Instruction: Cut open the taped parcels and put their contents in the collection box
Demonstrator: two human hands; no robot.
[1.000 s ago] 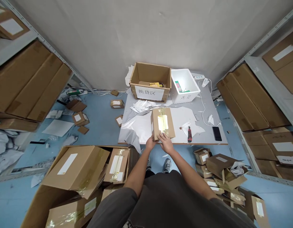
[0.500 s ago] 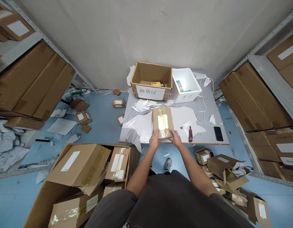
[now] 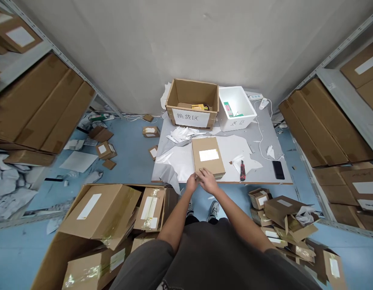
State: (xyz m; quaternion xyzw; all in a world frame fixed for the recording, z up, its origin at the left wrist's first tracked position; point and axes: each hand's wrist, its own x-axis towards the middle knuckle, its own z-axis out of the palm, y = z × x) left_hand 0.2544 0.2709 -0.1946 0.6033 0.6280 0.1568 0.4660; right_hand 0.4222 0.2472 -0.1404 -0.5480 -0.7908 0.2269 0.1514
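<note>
A small brown cardboard box (image 3: 208, 149) lies near the front edge of the table, a white label on its upper face. At its near left corner, my left hand (image 3: 191, 183) has its fingers closed on the cardboard. My right hand (image 3: 207, 181) is right beside it, fingers bent over the same corner and nearly meeting the left. The box partly hides the fingertips. To the right of the box rests a red and black utility knife (image 3: 242, 170) on white paper.
An open carton (image 3: 191, 117) and a white foam box (image 3: 237, 121) stand at the table's back. A phone (image 3: 278, 170) lies at right. A large carton of parcels (image 3: 47, 257) is at my left; more boxes (image 3: 280, 207) lie on the floor at right. Shelves flank both sides.
The box has been turned over: its taped face was up before, and now an untaped face with a label shows. My right hand moved left from the right corner to beside my left hand.
</note>
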